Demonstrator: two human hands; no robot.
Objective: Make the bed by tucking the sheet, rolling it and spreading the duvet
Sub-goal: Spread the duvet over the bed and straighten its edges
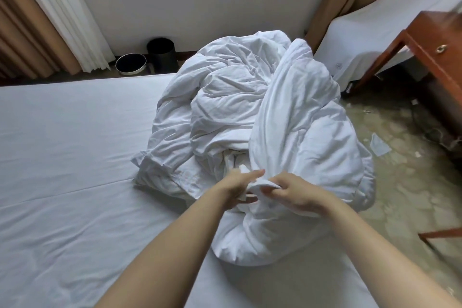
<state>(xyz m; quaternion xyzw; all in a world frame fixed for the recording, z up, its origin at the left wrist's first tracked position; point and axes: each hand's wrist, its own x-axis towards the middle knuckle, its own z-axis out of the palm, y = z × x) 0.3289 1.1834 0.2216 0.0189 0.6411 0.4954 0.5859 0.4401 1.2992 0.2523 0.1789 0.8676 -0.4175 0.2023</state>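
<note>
A white duvet (pixel 250 107) lies bunched in a crumpled heap on the right half of the bed, part of it hanging over the right edge. The white sheet (pixel 75 157) covers the mattress, smooth with a few creases. My right hand (pixel 295 192) grips a fold of the duvet's near edge, fingers curled round the cloth. My left hand (pixel 240 187) reaches in beside it with fingers stretched out over the same fold and the thumb under it.
Two black bins (pixel 150 59) stand on the floor by the far wall, past the bed's far edge. Beige and white curtains (pixel 50 20) hang at the left. A wooden table (pixel 435 57) and a white-covered chair (pixel 370 40) stand right. Paper scraps (pixel 380 144) litter the patterned floor.
</note>
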